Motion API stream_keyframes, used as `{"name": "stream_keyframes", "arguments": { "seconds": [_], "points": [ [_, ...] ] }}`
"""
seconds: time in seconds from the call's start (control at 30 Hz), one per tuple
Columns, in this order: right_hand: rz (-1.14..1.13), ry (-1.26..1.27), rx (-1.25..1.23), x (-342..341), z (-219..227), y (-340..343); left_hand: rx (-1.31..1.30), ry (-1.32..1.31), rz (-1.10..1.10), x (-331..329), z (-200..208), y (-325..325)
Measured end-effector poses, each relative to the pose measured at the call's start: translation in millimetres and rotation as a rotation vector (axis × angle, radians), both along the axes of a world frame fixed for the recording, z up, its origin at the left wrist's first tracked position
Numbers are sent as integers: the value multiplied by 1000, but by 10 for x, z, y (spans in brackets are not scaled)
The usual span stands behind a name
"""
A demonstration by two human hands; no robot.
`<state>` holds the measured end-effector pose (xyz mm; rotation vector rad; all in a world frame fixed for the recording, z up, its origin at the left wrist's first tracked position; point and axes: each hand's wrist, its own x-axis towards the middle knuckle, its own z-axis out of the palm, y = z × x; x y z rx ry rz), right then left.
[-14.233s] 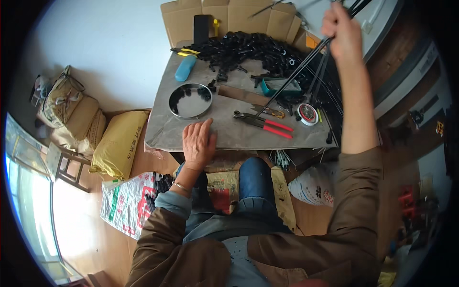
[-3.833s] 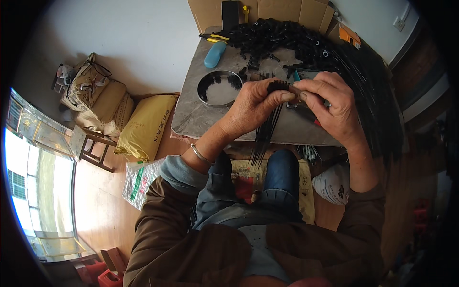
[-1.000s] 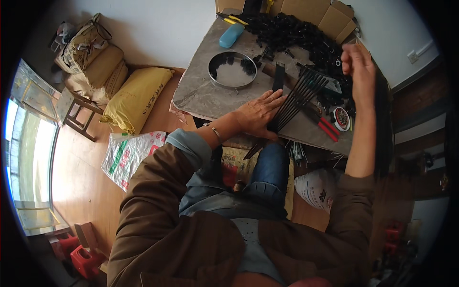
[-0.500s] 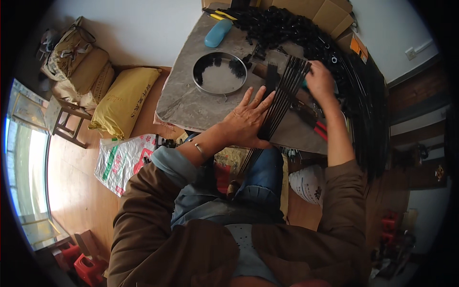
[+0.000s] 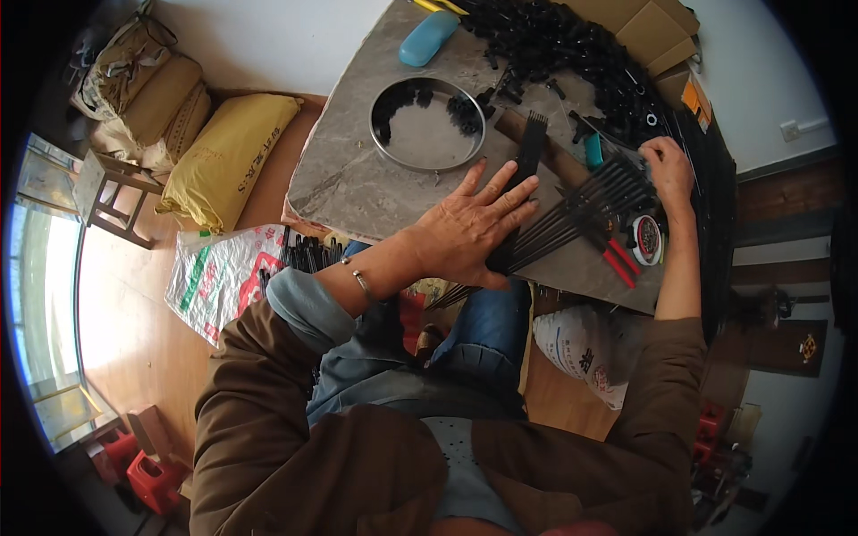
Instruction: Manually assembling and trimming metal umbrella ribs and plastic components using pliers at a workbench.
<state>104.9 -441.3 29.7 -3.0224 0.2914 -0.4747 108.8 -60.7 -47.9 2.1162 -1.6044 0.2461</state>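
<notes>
My left hand (image 5: 469,228) lies over a bundle of thin black rods (image 5: 572,214) at the table's near edge, fingers spread and stretched out. Fanning out to the right and blurred, the rods reach towards my right hand (image 5: 670,174). That hand is closed in a pinch beside their far ends; what sits between its fingertips I cannot make out. A flat black bar (image 5: 532,143) with a toothed end points away from my left fingertips. Beyond it is a round, metal-rimmed tray (image 5: 375,134) with clumps of small black pieces inside.
Black parts (image 5: 572,54) are heaped at the table's far side. Red-handled pliers (image 5: 619,262) and a round container (image 5: 645,239) lie near my right forearm. A light-blue case (image 5: 427,38) rests far left. Yellow sack (image 5: 228,161) and stool (image 5: 116,201) stand on the floor.
My right hand has moved right and slightly nearer, and the rods have swung and fanned out that way. My left hand stays over them. The view has shifted a little.
</notes>
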Motion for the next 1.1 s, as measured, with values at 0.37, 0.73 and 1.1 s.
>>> {"name": "stream_keyframes", "arguments": {
  "seconds": [0.37,0.73,1.1],
  "points": [
    [299,-30,323,270,-354,1297,40,30,0,18,-44,22],
    [333,-89,384,364,-478,1281,18,72,4,37,-64,39],
    [359,-110,372,383,-481,1284,30,78,7,33,-60,36]
  ]
}}
